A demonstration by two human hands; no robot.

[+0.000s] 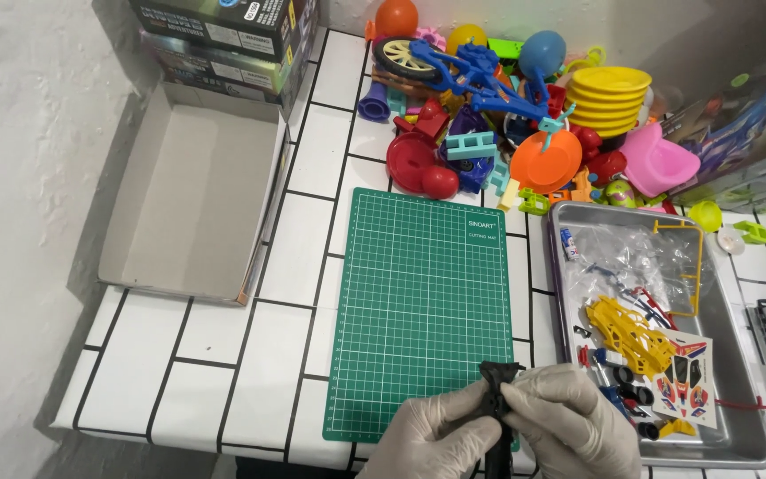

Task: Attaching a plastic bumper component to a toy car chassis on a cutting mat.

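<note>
Bright, even light from overhead; soft shadows left of my box (pixel 190 191), glare on tray (pixel 738 443), pic sharp.

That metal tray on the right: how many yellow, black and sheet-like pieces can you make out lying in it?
In the metal tray:
Yellow car body shell: 1
Yellow parts frame: 1
Sticker sheet: 1
Clear plastic bag: 1
Black wheels: about 3, small and hard to separate
Total: about 7

Both gloved hands hold a black part over the green cutting mat, outside the tray.
</note>
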